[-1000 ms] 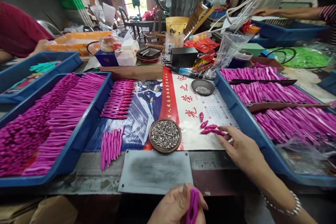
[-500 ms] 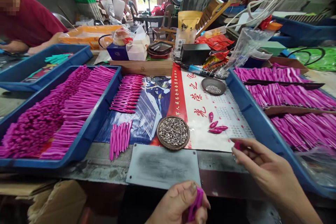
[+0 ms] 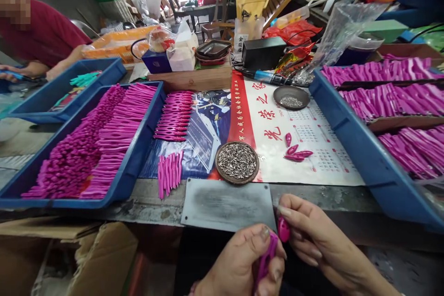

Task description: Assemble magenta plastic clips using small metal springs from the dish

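Observation:
My left hand (image 3: 243, 261) is closed around a long magenta plastic handle (image 3: 265, 259) at the bottom edge, below the grey metal plate (image 3: 227, 203). My right hand (image 3: 314, 238) pinches a small magenta teardrop piece (image 3: 283, 229) and holds it against the top of that handle. Three more teardrop pieces (image 3: 296, 151) lie on the calendar sheet (image 3: 305, 148). A round dish of small metal screws (image 3: 237, 162) sits just beyond the plate.
A blue tray (image 3: 138, 157) of magenta parts is at left, another blue tray (image 3: 350, 134) at right. Loose handles (image 3: 169, 171) and a neat row (image 3: 173, 118) lie between. A second small dish (image 3: 291, 97) is farther back. A person in red (image 3: 38, 37) works at far left.
My right hand picked up a teardrop piece from the calendar sheet and brought it down to the handle in my left hand. The camera tilted down.

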Demonstrator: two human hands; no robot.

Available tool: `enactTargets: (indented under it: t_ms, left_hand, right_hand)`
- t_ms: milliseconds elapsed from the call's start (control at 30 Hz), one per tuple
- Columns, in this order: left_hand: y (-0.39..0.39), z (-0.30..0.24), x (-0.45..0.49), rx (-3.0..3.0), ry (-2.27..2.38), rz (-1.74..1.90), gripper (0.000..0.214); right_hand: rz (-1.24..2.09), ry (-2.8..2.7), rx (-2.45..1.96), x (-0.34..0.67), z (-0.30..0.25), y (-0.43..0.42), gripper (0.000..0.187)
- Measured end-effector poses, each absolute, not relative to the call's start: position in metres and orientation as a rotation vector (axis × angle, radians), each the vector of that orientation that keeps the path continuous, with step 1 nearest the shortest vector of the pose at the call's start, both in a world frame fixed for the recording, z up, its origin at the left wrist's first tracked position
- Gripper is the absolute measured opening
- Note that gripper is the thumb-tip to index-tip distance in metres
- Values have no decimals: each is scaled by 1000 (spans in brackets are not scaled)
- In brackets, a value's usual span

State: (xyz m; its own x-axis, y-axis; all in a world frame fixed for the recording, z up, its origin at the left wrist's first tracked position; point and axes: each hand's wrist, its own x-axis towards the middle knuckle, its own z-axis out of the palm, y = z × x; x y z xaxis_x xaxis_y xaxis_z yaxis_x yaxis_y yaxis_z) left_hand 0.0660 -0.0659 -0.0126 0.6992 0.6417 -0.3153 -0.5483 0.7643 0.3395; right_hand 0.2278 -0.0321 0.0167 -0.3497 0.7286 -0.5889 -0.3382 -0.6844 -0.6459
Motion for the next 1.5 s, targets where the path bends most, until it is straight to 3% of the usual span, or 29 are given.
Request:
enactTargets:
  t_ms: [400,833,1500]
  left_hand:
    - [-68,-14,67,146,477,568,32]
    - [-67,-15,64,-32,353,450,30]
    - [-68,-11,60,-163,277,429,30]
  right_hand:
    - [2078,-528,-1183,222,17,-32,48]
    - [2006,-737,-1047,243,0,-35,25]
    - [2105,-802,-906,242,-8,-31,18]
